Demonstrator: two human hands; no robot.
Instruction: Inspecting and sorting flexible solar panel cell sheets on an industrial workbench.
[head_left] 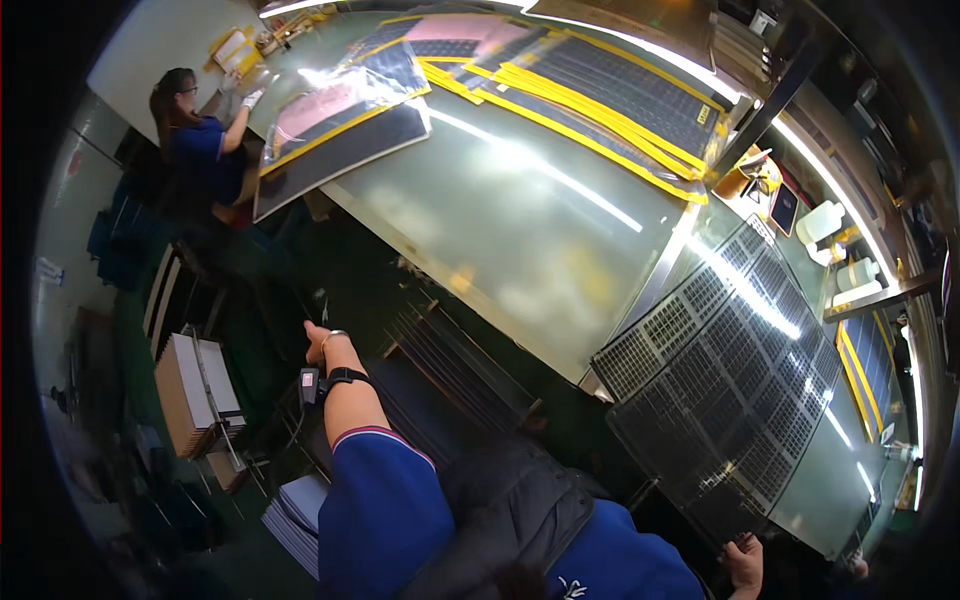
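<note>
My right hand, low at the right, is closed on the near edge of a dark sheet with a grid pattern. The sheet lies tilted over the end of the grey-green table and hangs past its near edge. My left hand is stretched out to the left over the dark floor, away from the table. Its fingers are mostly hidden, and a small pale thing shows just beyond it. A black strap with a small box sits on my left wrist.
Yellow-edged dark panels lie stacked on the table's far side. A person in blue works at the far left, beside a panel with pink film. A rack of boards stands left. White bottles stand at right.
</note>
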